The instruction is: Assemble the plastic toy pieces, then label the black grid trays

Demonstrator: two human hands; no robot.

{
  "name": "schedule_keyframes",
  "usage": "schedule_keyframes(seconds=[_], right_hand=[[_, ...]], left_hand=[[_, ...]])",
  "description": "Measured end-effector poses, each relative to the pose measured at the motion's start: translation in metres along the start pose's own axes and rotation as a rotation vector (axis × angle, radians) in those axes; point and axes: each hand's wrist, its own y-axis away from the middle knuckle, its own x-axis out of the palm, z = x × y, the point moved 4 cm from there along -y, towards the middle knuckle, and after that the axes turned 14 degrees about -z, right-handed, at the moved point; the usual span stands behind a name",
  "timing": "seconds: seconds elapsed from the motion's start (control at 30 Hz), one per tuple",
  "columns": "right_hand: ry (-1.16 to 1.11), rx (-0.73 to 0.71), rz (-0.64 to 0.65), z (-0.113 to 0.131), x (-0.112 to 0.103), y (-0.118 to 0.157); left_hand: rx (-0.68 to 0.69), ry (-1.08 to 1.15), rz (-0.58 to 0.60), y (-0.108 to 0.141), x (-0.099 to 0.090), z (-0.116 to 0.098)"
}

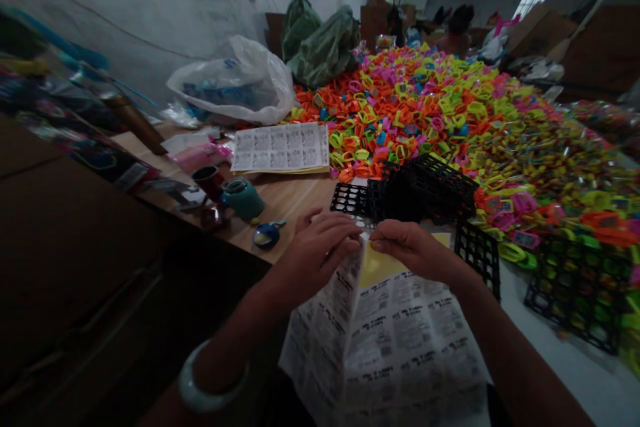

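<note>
A large sheet of printed labels [390, 340] hangs in front of me with a crease running down it. Bare yellow backing [383, 267] shows along its upper part. My left hand [325, 243] is closed at the top of the crease, fingers together over the thumb, gripping the sheet's edge. Close beside it, my right hand [410, 247] pinches at the top of the yellow area with thumb and bent forefinger. Whether a loose label sits between those fingertips is hidden. A white bangle [213, 373] circles my left wrist.
Stacked label sheets [280, 150] lie on the wooden table [295, 197]. Black plastic grids [425, 190] stand ahead, before a big heap of bright plastic toy watches [410, 107]. A teal jar [243, 198], a dark red cup [209, 181] and a blue round item [266, 235] stand left.
</note>
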Motion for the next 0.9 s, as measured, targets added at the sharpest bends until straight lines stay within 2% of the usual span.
schedule_keyframes(seconds=[0.07,0.13,0.17,0.23,0.33,0.4,0.5,0.6,0.73,0.83,0.9], right_hand=[[0.006,-0.064,-0.028,0.006,-0.002,-0.008],[0.04,-0.134,-0.073,0.013,-0.008,-0.014],[0.075,-0.165,-0.124,0.016,-0.012,-0.016],[0.202,-0.196,-0.324,0.021,-0.023,-0.014],[0.425,-0.175,-0.704,0.031,-0.036,0.003],[0.437,-0.156,-0.807,0.038,-0.033,0.017],[0.304,-0.167,-0.747,0.052,-0.015,0.022],[0.233,-0.19,-0.699,0.066,0.005,0.011],[0.217,-0.228,-0.694,0.071,0.015,0.0],[0.271,-0.3,-0.589,0.065,0.019,0.007],[0.297,-0.33,-0.486,0.059,0.024,0.017]], left_hand=[[-0.001,0.115,0.065,-0.018,-0.002,-0.008],[-0.065,0.189,0.122,-0.033,-0.008,-0.011],[-0.118,0.218,0.145,-0.039,-0.012,-0.01],[-0.242,0.271,0.122,-0.049,-0.024,-0.007],[-0.386,0.255,-0.122,-0.052,-0.047,-0.002],[-0.446,0.183,-0.303,-0.048,-0.06,-0.004],[-0.495,0.142,-0.46,-0.038,-0.064,-0.018],[-0.511,0.242,-0.485,-0.031,-0.056,-0.036],[-0.599,0.417,-0.367,-0.018,-0.05,-0.043],[-0.806,0.571,-0.18,0.0,-0.04,-0.03],[-0.958,0.722,-0.045,0.016,-0.024,-0.022]])
